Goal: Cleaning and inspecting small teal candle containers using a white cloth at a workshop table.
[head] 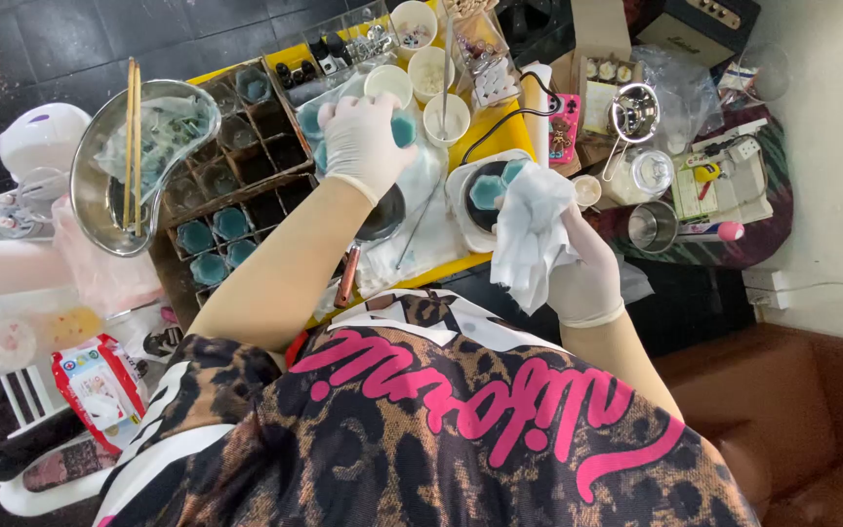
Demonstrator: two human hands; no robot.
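— Report on the teal cup (404,130)?
— It sits at the middle of the yellow table (493,132), under the left hand (361,141). The gloved fingers are curled over it from above and grip it.
— And the right hand (582,268)?
— Gloved, closed around a crumpled white cloth (531,229), which hangs over the edge of a small scale (467,200) bearing a dark dish with teal contents.
— Surroundings?
— White cups (412,68) stand just behind the teal cup. To the left, a compartment tray (236,185) holds glass jars, some filled teal. Beside it, a steel bowl (114,176) has chopsticks (133,137) laid across.
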